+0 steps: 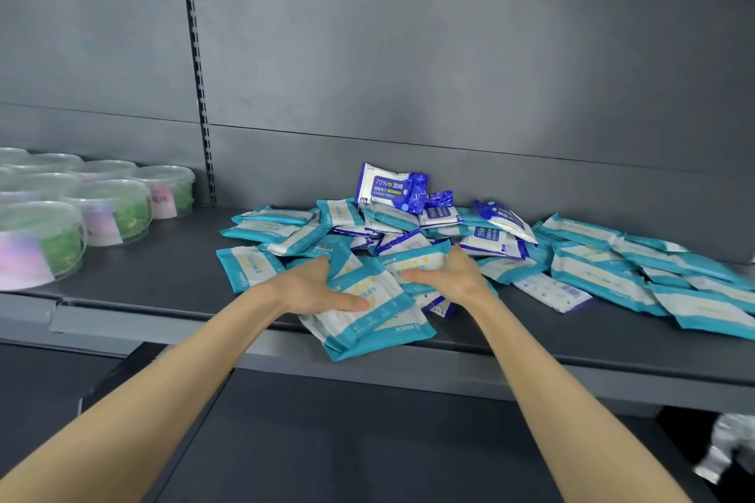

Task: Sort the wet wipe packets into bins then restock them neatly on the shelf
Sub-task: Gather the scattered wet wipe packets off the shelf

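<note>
Though loose, packets (369, 329) between fingers (348, 303).

Left of the slotted post (201, 94) stand at least seven clear tubs (110, 212). Right of it lie roughly twenty teal packets (588, 278) and at least five blue packets (392, 188), overlapping.

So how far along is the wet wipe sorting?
Done: nothing visibly; teal packets and blue alcohol-wipe packets lie mixed in a pile on the shelf, no bins in view. In hand: the left hand and right hand grip a few teal packets at the front edge. Left: all the sorting and neat restocking.
</note>
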Demonstrator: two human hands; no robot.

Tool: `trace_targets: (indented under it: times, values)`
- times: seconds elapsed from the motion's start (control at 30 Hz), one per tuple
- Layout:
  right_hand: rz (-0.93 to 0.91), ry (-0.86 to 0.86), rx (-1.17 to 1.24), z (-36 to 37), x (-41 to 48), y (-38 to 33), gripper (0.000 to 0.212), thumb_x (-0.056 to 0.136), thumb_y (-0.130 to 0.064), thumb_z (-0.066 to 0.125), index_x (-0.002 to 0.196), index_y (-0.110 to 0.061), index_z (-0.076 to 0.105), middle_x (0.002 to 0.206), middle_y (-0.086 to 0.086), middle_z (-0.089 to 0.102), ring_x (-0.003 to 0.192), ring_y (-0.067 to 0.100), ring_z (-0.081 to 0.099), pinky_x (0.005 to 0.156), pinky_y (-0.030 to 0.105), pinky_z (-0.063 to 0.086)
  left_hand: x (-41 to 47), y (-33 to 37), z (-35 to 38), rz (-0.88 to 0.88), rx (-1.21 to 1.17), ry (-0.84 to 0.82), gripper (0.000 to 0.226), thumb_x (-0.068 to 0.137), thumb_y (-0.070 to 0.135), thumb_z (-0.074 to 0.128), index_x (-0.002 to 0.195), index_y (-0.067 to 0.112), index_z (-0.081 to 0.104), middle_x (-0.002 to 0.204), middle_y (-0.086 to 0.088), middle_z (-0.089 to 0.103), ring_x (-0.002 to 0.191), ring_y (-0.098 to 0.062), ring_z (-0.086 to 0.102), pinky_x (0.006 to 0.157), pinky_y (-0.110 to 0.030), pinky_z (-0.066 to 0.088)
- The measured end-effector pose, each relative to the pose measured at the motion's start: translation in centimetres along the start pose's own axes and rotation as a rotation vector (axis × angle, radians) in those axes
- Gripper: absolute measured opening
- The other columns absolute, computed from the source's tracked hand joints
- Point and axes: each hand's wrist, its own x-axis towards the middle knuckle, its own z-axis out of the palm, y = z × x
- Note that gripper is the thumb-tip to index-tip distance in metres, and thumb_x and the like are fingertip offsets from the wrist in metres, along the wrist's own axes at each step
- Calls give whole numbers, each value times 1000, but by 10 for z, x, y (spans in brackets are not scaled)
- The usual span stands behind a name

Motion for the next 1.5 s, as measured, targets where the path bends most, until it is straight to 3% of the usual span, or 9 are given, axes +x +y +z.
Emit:
trace_targets:
  times: [0.17, 0.33, 0.4, 0.53, 0.77, 0.97, 1.17, 1.33, 1.5]
  values:
    - [-90, 103, 242, 10, -2, 4, 67, 62, -38, 87, 114, -16, 51, 109, -1, 65, 103, 19, 61, 90, 43, 51, 6, -5, -2, 21, -22, -13, 104, 38, 73, 78, 124, 21, 49, 120, 7, 61, 107, -15, 58, 96, -36, 48]
    - [-137, 241, 504, 0, -23, 5, 61, 69, -25, 85, 117, -15, 49, 111, -2, 65, 101, 16, 62, 91, 39, 52, -6, -3, 2, 105, -197, 13, 61, 73, 34, 80, 118, 20, 43, 112, 10, 59, 101, -9, 58, 87, -26, 49]
    - [-159, 259, 629, -4, -38, 4, 60, 70, -20, 85, 118, -14, 49, 111, -2, 66, 98, 12, 64, 87, 35, 54, -17, -4, 2, 149, -285, 64, 60, 75, 25, 79, 120, 18, 40, 107, 10, 60, 93, -6, 59, 75, -22, 51]
    - [-199, 315, 786, -5, -86, -3, 52, 74, -19, 82, 114, -19, 48, 103, -9, 65, 90, 2, 64, 74, 22, 54, -53, -16, 8, 211, -595, 227, 61, 72, 12, 81, 121, 14, 45, 112, 2, 65, 100, -17, 65, 84, -36, 54]
    - [-227, 176, 985, 53, -198, 11, 43, 77, -11, 78, 113, -14, 55, 103, -4, 71, 89, 10, 71, 65, 23, 57, -160, -96, 69, 200, -1000, 554, 45, 75, 6, 76, 114, 11, 55, 105, 0, 71, 92, -17, 69, 78, -36, 55]
    - [16, 15, 909, 176, -271, 54, 31, 78, -16, 79, 101, -20, 58, 99, -4, 71, 87, 11, 71, 65, 24, 56, -221, -200, 141, -97, -923, 481, 43, 74, 10, 79, 109, 13, 54, 100, -2, 69, 89, -18, 68, 74, -36, 56]
    - [261, -96, 669, 305, -303, 104, 23, 75, -25, 80, 92, -25, 65, 92, -7, 73, 82, 7, 70, 71, 28, 57, -219, -317, 201, -331, -849, 353, 36, 76, -1, 75, 105, -1, 54, 83, -3, 63, 70, -16, 61, 50, -14, 47]
    - [447, -159, 536, 423, -310, 138, 17, 76, -26, 80, 81, -29, 64, 80, -14, 71, 79, 7, 69, 76, 36, 57, -186, -433, 253, -512, -753, 214, 32, 74, -1, 76, 98, 4, 56, 81, -2, 65, 61, -5, 62, 54, -19, 48]
    - [609, -185, 464, 542, -309, 193, 23, 74, -32, 80, 91, -24, 67, 89, -5, 73, 83, 11, 69, 76, 35, 58, -143, -536, 326, -650, -663, 33, 39, 77, 14, 76, 103, 6, 49, 82, -2, 57, 75, -22, 59, 68, -37, 50]
